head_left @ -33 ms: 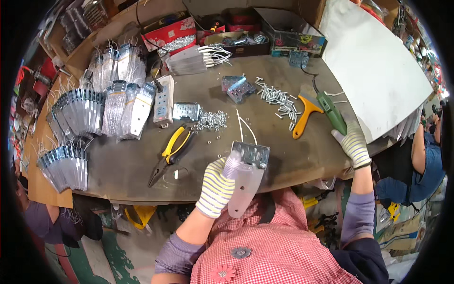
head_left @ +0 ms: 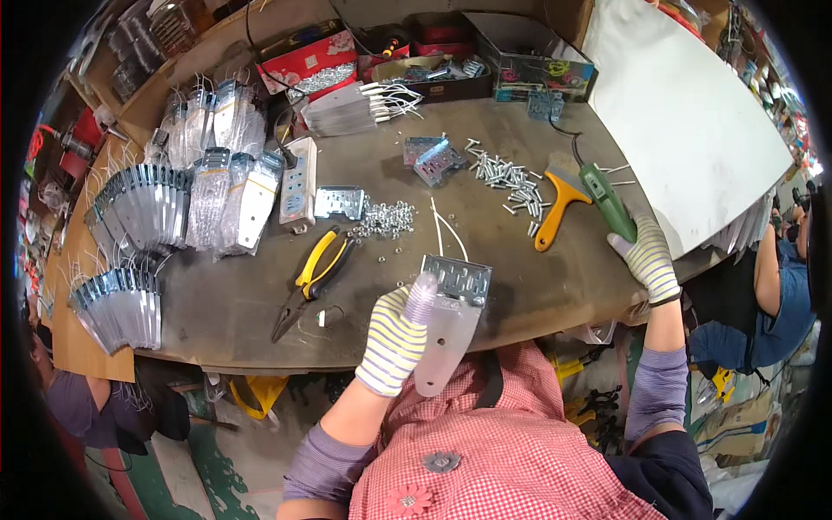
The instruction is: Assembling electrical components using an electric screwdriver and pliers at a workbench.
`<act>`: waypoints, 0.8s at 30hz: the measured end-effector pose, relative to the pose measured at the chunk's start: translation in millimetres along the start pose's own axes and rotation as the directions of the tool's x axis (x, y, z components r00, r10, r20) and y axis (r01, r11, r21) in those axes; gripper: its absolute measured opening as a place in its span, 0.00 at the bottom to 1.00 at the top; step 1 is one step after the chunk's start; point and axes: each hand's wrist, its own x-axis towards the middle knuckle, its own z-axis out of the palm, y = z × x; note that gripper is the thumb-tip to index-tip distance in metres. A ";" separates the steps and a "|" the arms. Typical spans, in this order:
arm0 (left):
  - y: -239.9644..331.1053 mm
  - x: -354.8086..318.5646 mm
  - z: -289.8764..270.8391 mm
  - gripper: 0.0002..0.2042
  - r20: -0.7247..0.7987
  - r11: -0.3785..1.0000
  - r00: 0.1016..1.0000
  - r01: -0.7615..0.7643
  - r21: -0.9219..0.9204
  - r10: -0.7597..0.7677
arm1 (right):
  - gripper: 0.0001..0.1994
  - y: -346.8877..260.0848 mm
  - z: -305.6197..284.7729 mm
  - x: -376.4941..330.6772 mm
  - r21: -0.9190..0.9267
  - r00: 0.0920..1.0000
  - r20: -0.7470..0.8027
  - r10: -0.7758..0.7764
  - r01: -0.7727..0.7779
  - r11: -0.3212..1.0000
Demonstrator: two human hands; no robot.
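My left hand [head_left: 396, 342], in a striped glove, grips a flat grey plate [head_left: 448, 334] by its left side, the thumb pressed on its face. The plate tilts at the table's front edge. Across its upper end sits a shiny metal bracket [head_left: 458, 280], from which two white wires [head_left: 444, 230] stick out. At the right, my gloved right hand [head_left: 652, 262] is closed around the near end of a green corded power tool [head_left: 607, 201], which lies on the table. Its thumb shows on the tool's left side; the other fingers are partly hidden.
Yellow-black pliers [head_left: 314, 276], small nuts [head_left: 386, 218], loose screws [head_left: 513, 184] and an orange-handled scraper [head_left: 563, 206] lie on the table [head_left: 537, 290]. A power strip [head_left: 298, 184] and stacked plates [head_left: 143, 204] stand left. Boxes [head_left: 314, 62] line the back. Another person's arm [head_left: 766, 270] shows right.
My left hand and the plate have shifted very slightly left. My right hand stays at the green tool.
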 end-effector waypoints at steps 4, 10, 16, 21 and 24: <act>-0.1 5.4 -16.9 0.23 -0.033 0.968 0.994 -0.090 0.236 0.101 | 0.34 -50.2 -9.7 -25.8 0.877 0.944 0.116 0.310 -0.244 0.413; 25.5 6.8 -4.0 0.21 0.047 0.465 0.931 -0.225 0.856 0.363 | 0.23 -118.5 25.9 -31.4 0.813 0.959 0.245 0.142 -0.123 -0.570; 34.1 -12.2 4.1 0.26 0.062 0.383 0.917 -0.225 0.896 0.393 | 0.13 -129.6 66.6 -31.8 0.419 0.941 0.339 0.020 -0.132 -0.898; 38.0 -9.9 10.6 0.32 -0.004 0.402 0.866 -0.227 0.887 0.499 | 0.13 -151.2 61.6 -32.3 0.467 0.937 0.320 0.144 -0.023 -0.884; 32.0 -4.7 12.6 0.32 -0.020 0.443 0.874 -0.227 0.867 0.485 | 0.13 -158.1 65.6 -29.7 0.343 0.924 0.355 0.140 0.011 -0.939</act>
